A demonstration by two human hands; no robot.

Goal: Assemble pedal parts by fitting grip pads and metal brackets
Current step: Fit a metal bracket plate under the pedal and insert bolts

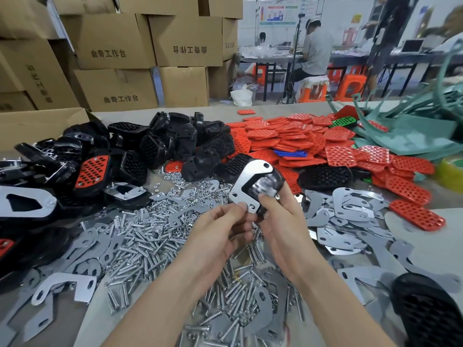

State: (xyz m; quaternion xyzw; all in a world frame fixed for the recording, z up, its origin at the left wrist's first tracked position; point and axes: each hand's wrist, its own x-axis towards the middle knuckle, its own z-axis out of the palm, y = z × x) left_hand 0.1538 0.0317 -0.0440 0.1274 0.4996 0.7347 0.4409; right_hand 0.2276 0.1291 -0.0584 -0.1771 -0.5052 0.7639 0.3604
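I hold a black pedal body (271, 182) above the table with a silver metal bracket (248, 181) lying against its underside. My right hand (280, 221) grips the pedal from below and the right, thumb on its shiny middle. My left hand (220, 229) pinches the bracket's lower corner. Bolts and nuts (150, 236) are heaped beneath my hands. Loose brackets (350, 211) lie to the right, red grip pads (325, 146) behind them, and black pedal bodies (170, 141) at the back left.
A pedal fitted with a red pad (91, 171) lies at the left among finished ones. Cardboard boxes (112, 46) are stacked behind the table. Green plastic offcuts (413, 128) pile at the far right. A seated person (315, 51) works at a far table.
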